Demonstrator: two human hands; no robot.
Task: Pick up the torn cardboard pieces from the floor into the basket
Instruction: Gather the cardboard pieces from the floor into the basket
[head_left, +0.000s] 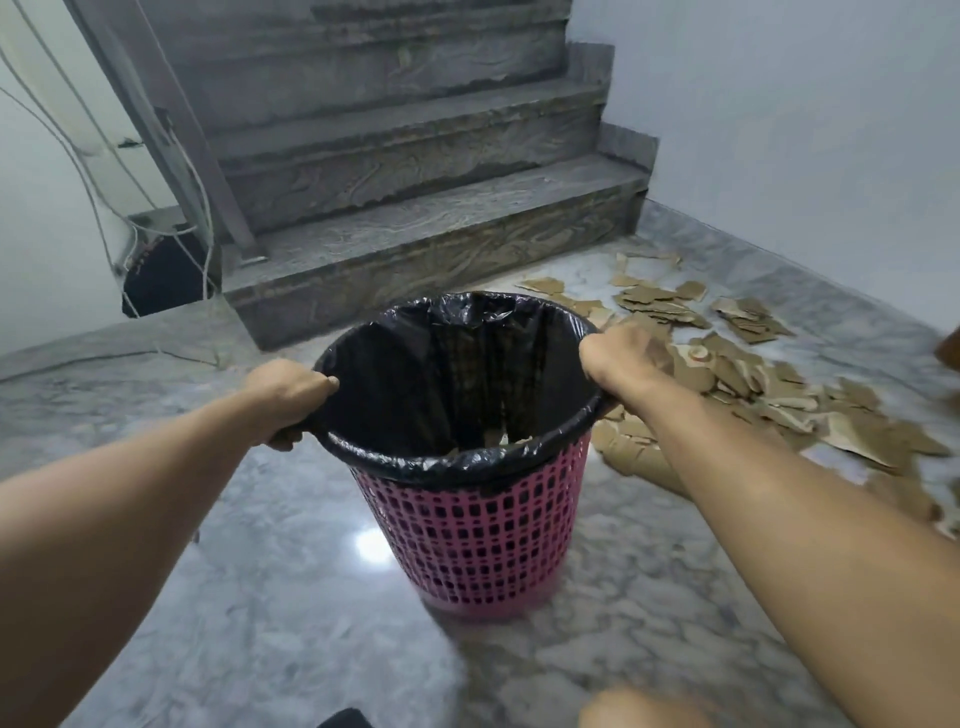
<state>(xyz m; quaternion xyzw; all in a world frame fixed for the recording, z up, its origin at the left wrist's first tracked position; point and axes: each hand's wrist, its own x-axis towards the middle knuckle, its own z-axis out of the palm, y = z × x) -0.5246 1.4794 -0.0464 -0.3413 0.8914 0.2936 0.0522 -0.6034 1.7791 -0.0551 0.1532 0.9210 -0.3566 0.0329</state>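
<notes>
— Hands?
— I see left hand (291, 387) and right hand (618, 353) each gripping the basket (483, 540) rim.
— Cardboard?
— Pieces (753, 384) lie scattered on the floor (260, 597), right of it.

One pink mesh basket (478, 540), lined with one black bin bag (447, 374). Two hands: left hand (291, 395) at the rim's 9 o'clock, right hand (618, 358) at 3 o'clock. Torn cardboard pieces (753, 384) strewn over the floor (249, 597) from 1 to 3 o'clock of the basket: dozens, overlapping, too many to count exactly. A few more scraps (506, 440) inside the bag. Five stair steps (415, 208) at 12 o'clock.
</notes>
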